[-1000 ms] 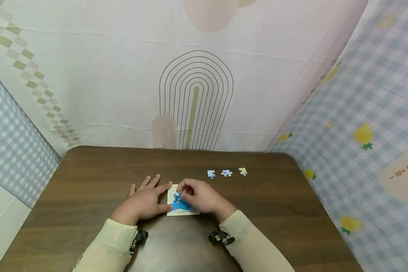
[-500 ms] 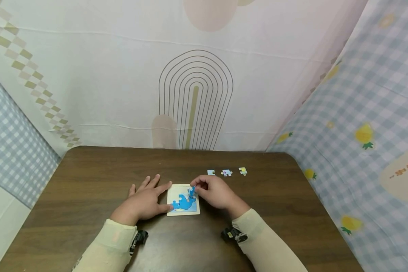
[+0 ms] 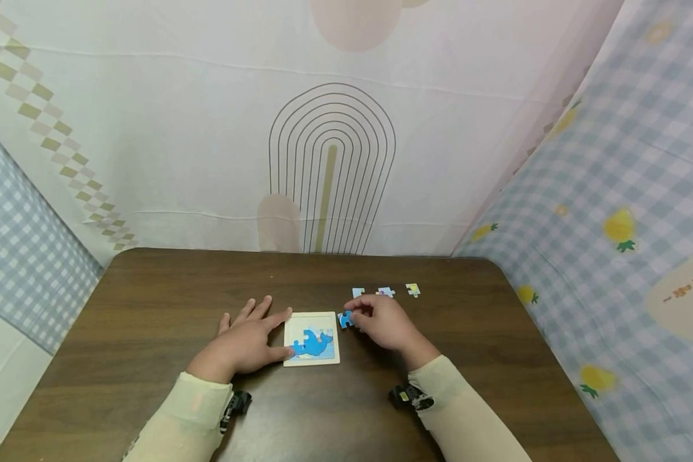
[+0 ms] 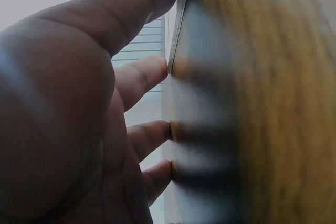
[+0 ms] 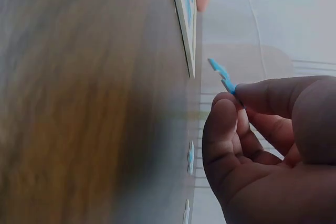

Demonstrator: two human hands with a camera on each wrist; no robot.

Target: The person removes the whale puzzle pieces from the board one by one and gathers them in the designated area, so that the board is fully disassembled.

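A square puzzle board (image 3: 335, 340) with a pale frame lies on the table, a blue dolphin-like picture partly filling it. My left hand (image 3: 242, 340) is spread on the tabletop, with its thumb and index fingertip on the board's left side; the left wrist view shows those fingers (image 4: 142, 77) straight. To the right of the board, my right hand (image 3: 385, 321) pinches a blue puzzle piece (image 3: 345, 319) between thumb and fingers. In the right wrist view this piece (image 5: 223, 74) is held up off the table, its far side covered by the fingertips.
Behind my right hand lie three loose puzzle pieces in a row: a pale one (image 3: 358, 292), a light one (image 3: 386, 291) partly hidden by the hand, and a yellowish one (image 3: 412, 290). A patterned cloth (image 3: 219, 160) hangs beyond the brown table's (image 3: 167, 289) far edge.
My right hand has lifted the blue piece off the board and carried it to the right, past the frame. The left hand has stayed in place on the board.
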